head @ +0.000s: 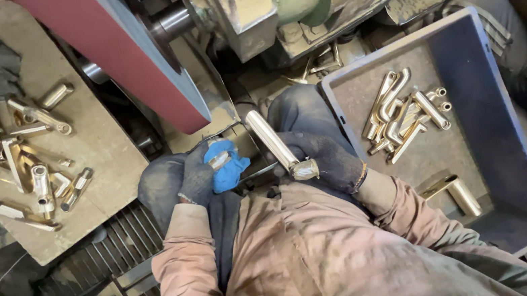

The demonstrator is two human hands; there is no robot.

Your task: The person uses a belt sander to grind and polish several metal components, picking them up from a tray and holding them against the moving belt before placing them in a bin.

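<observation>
Brass handle (274, 144) sits centre, over lap, right hand (322, 158) w/ fingers closed round its near end, tube angled toward far red sanding belt (129, 57); left hand (202, 173) fingers pinch blue cloth (226, 164), grey bin (479, 140) w/ more handles right.

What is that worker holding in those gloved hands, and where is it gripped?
The right hand grips an L-shaped brass handle at its lower, bent end. The left hand holds a small metal piece in blue-wrapped fingers.
</observation>
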